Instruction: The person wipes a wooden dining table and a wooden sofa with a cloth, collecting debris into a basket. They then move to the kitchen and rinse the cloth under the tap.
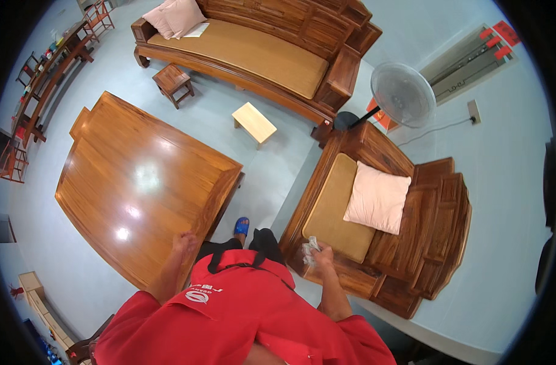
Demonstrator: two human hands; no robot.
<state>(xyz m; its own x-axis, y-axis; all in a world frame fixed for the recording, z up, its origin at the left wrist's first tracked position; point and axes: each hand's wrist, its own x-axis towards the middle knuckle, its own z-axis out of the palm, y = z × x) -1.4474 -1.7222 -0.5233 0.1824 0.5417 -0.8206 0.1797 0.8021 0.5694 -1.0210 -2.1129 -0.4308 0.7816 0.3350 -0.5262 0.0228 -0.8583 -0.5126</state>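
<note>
My right hand (322,256) grips a crumpled whitish cloth (310,250) above the near arm of a carved wooden armchair (346,279). Whether the cloth touches the wood I cannot tell. On that chair lie a tan seat cushion (330,207) and a pink pillow (379,197), both just beyond the cloth. My left hand (185,242) is over the near right edge of a large polished wooden table (136,182). It is blurred with its fingers partly curled, and no object shows in it.
A long wooden sofa (241,50) stands at the back. Between it and the table are a dark wooden stool (173,82) and a pale low stool (254,122). A pedestal fan (402,96) rises behind the armchair, its cord (433,130) running to the wall.
</note>
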